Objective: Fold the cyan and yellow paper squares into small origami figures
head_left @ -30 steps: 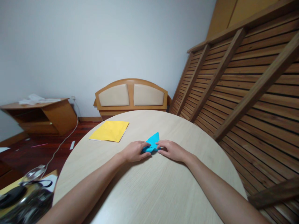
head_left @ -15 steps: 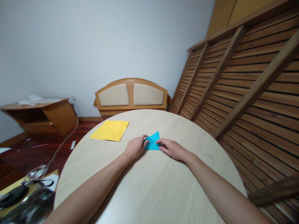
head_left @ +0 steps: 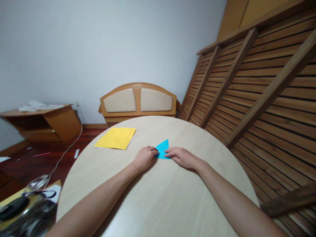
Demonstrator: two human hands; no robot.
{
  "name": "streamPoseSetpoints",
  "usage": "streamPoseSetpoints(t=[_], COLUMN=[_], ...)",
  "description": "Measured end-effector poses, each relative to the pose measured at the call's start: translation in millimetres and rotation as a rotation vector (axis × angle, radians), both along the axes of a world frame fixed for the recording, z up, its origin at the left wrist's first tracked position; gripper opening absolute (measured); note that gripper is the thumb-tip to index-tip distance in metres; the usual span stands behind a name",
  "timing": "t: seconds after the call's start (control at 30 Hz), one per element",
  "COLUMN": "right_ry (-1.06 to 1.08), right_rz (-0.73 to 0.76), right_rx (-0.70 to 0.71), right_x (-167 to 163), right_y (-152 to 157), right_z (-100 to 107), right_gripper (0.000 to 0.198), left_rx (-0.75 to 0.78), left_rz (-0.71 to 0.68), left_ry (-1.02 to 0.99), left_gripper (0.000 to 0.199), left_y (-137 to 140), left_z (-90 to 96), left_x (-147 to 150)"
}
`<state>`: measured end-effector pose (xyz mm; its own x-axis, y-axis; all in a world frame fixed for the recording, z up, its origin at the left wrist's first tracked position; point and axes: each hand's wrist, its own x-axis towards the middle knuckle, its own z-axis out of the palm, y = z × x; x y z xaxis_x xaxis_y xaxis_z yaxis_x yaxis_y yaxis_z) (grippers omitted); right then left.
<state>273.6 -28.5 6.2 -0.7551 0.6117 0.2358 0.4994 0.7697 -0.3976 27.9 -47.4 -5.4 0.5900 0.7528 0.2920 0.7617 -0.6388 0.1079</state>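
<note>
Beneath 2 forearms (head_left: 101, 199), a round table (head_left: 158, 204) gives firm backing. At far left, yellow paper (head_left: 116, 138) lies well apart, likely to leave working room. The left hand (head_left: 145, 157), fingers bunched, and right hand (head_left: 183, 157), grip narrow, hold opposite sides of folded blue paper (head_left: 162, 146) between them, seemingly steadying it.

The folded paper (head_left: 163, 147) is bright blue, the flat packet (head_left: 115, 138) yellow.

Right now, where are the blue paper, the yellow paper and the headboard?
Blue paper (head_left: 162, 147): head view, middle of its visible face.
Yellow paper (head_left: 116, 138): head view, middle of its top.
Headboard (head_left: 138, 99): head view, central wooden strip.
</note>
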Motion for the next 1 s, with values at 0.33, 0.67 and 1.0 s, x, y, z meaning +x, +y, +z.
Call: streamPoseSetpoints(t=[0.33,0.67,1.0], right_ry=[-0.016,0.013,-0.053], right_rz=[0.063,0.105,-0.027], right_rx=[0.034,0.016,0.069], right_x=[-11.6,-22.0,-17.3], right_y=[-15.3,-23.1,-14.5], right_z=[9.8,9.4,-2.3], right_gripper=[0.024,0.023,0.043], left_rx=[-0.015,-0.073,-0.127], left_rz=[0.097,0.11,0.155], left_ry=[-0.03,-0.055,0.059], left_gripper=[0.035,0.048,0.059], left_y=[-9.1,-5.6,-10.6], left_z=[0.7,-4.3,-6.3], left_x=[6.5,-0.3,2.4])
